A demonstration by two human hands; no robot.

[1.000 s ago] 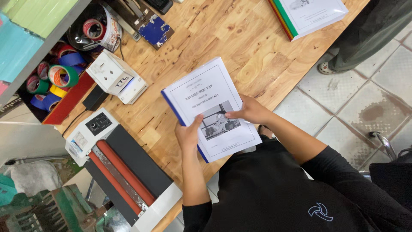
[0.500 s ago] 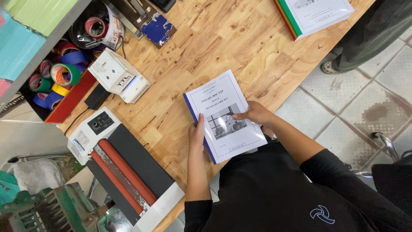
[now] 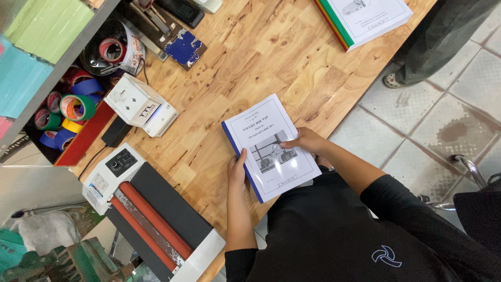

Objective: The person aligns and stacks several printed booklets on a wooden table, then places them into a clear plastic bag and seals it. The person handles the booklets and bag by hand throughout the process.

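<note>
Rolls of coloured tape are sitting in a red tray at the far left, beside a white socket box, and a laminator with red rollers is lying nearer. On the wooden worktop, the left hand is pressing along the blue spine of a white bound booklet, fingers curled on its edge. The right hand is gripping the booklet's opposite edge. Farther right, a stack of similar booklets is resting.
</note>
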